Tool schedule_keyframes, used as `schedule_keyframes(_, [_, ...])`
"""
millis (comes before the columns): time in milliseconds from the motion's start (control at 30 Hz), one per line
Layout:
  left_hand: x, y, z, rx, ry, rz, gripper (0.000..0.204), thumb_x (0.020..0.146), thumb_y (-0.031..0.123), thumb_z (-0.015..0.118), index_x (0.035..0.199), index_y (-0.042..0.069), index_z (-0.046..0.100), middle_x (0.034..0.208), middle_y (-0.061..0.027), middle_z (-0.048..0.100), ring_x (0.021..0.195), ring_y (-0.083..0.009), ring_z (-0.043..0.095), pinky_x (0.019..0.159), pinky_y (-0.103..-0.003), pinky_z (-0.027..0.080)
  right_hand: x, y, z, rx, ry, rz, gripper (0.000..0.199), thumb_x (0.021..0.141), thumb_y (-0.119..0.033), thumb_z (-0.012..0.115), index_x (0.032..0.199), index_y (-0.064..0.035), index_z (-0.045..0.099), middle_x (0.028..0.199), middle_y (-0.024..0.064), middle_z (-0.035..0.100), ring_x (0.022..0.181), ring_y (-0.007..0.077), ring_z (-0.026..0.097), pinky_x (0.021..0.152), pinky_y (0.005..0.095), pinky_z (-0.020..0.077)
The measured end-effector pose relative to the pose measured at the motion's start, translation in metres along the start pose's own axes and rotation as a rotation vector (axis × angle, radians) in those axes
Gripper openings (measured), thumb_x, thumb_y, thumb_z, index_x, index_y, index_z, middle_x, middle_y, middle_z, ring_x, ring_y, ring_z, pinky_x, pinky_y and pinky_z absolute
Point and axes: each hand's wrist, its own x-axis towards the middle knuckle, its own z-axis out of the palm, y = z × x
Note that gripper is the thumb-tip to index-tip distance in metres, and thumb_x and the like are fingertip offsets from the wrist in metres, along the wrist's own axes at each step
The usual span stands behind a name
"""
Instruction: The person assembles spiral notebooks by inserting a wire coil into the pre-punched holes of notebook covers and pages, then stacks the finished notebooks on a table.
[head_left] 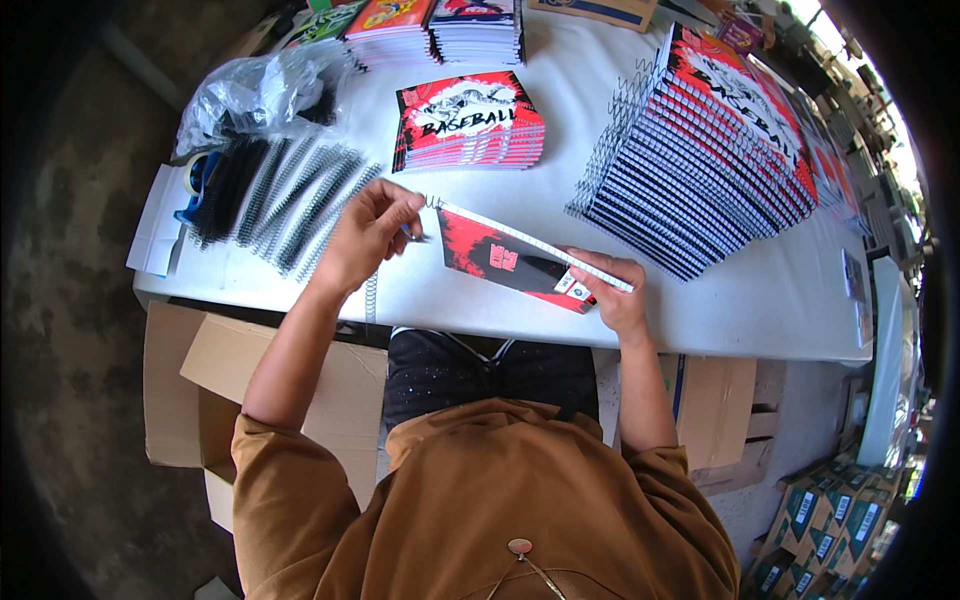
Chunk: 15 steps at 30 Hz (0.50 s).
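Observation:
My right hand [618, 292] grips one end of a red and black notebook [515, 258], its row of punched holes turned upward. At the other end, the fingers of my left hand [372, 232] are pinched on a spiral binding coil [432, 202] that sticks out at the notebook's corner. A small dark item shows under these fingertips, too small to name. Below my left wrist another thin coil [371, 298] hangs by the table edge. Many loose black coils [290, 200] lie to the left of my left hand.
A short notebook stack [470, 125] stands ahead, and a tall fanned stack with coils [700, 165] at right. A plastic bag [260, 95] and a blue tape dispenser [196, 188] sit at left. More books [475, 35] stand at the back. Cardboard boxes [240, 365] are below the white table [760, 310].

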Motion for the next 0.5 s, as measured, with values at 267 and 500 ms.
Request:
schedule_keyframes(267, [0.012, 0.020, -0.005, 0.832, -0.102, 0.761, 0.019, 0.078, 0.011, 0.067, 0.090, 0.002, 0.054, 0.095, -0.0089, 0.057, 0.081, -0.0219, 0.056, 0.075, -0.032, 0.043, -0.013, 0.006, 0.001, 0.100, 0.067, 0.273, 0.020, 0.080, -0.001, 0.063, 0.100, 0.0028, 0.064, 0.084, 0.0062, 0.066, 0.073, 0.0097, 0.059, 0.067, 0.0216, 0.0478])
schedule_keyframes(500, [0.008, 0.042, 0.010, 1.195, -0.051, 0.707, 0.025, 0.072, 0.011, 0.068, 0.094, 0.005, 0.058, 0.096, -0.0086, 0.059, 0.091, -0.0271, 0.055, 0.084, -0.037, 0.041, -0.014, 0.003, 0.005, -0.126, -0.021, 0.107, 0.027, 0.079, 0.004, 0.056, 0.105, -0.0006, 0.063, 0.097, 0.0110, 0.067, 0.082, 0.0157, 0.065, 0.074, 0.0257, 0.0504])
